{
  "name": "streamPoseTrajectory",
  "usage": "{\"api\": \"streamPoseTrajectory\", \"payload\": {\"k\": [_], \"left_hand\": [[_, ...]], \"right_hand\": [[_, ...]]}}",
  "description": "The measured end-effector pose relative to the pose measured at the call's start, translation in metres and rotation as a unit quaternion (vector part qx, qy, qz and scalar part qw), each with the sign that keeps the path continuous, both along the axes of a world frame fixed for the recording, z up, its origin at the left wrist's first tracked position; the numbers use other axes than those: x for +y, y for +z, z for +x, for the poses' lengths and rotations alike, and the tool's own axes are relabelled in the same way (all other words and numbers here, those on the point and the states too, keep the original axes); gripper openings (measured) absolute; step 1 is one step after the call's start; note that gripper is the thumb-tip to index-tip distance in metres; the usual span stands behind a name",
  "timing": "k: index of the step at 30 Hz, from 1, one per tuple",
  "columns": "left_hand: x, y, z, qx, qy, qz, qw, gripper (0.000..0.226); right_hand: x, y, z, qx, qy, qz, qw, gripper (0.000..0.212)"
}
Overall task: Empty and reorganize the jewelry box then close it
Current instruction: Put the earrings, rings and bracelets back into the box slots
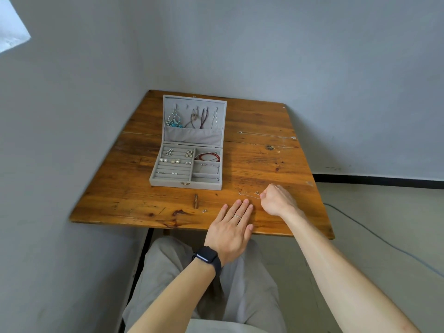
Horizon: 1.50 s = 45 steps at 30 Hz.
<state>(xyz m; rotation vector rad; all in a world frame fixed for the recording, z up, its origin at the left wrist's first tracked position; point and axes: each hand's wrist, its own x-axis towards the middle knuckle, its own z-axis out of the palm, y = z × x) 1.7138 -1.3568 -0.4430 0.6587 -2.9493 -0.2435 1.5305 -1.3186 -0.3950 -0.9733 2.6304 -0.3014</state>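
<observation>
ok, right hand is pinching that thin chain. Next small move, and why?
Probably set the thin chain down on the table and release it: the right hand pinches its end at the wood, a far chain already lies laid out there, and the open jewelry box still holds pieces.

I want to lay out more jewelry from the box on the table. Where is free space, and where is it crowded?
Free: the table left of the box and in front of it; also the stretch right of the box, between the far chain and the near chain. Crowded: the near edge, with left hand, right hand, small earrings.
</observation>
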Motion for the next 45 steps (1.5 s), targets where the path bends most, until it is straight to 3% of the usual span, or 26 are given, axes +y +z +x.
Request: {"api": "streamPoseTrajectory", "payload": {"k": [4,7,10,12,15,19,24,29,31,36,41,45], "left_hand": [[-0.002,-0.003,-0.001,0.003,-0.005,0.001,1.000,0.060],[-0.003,-0.004,-0.001,0.018,-0.007,0.016,1.000,0.060],[-0.007,0.004,-0.005,0.050,0.006,0.100,0.994,0.059],[-0.014,0.021,-0.013,0.090,0.035,0.212,0.973,0.056],[-0.024,0.052,-0.033,0.161,0.078,0.363,0.915,0.054],[-0.024,0.086,-0.066,0.146,0.023,0.483,0.863,0.057],[-0.024,0.089,-0.086,0.094,-0.060,0.525,0.844,0.016],[-0.036,0.073,-0.088,0.114,-0.029,0.576,0.809,0.017],[-0.049,0.072,-0.090,0.117,-0.011,0.562,0.819,0.013],[-0.077,0.074,-0.108,0.051,-0.010,0.387,0.921,0.010],[-0.100,0.081,-0.143,0.033,0.024,0.307,0.951,0.014],[-0.118,0.083,-0.182,0.001,0.032,0.175,0.984,0.019]], "right_hand": [[0.018,0.004,-0.001,-0.054,0.004,-0.086,0.995,0.009],[0.034,0.014,-0.001,-0.074,-0.002,-0.158,0.985,0.007],[0.047,0.028,-0.003,-0.084,0.000,-0.212,0.974,0.007],[0.054,0.040,-0.005,-0.102,0.004,-0.241,0.965,0.012],[0.066,0.058,-0.006,-0.141,0.022,-0.266,0.953,0.017],[0.079,0.076,-0.006,-0.198,0.048,-0.277,0.939,0.018],[0.090,0.084,-0.012,-0.206,0.043,-0.290,0.933,0.013],[0.094,0.067,-0.026,-0.184,0.014,-0.301,0.936,0.012],[0.092,0.055,-0.033,-0.164,0.008,-0.284,0.945,0.014],[0.076,0.025,-0.048,-0.072,0.025,-0.234,0.969,0.013],[0.051,0.006,-0.078,0.000,0.015,-0.221,0.975,0.010],[0.030,-0.007,-0.116,0.018,-0.006,-0.203,0.979,0.008]]}}
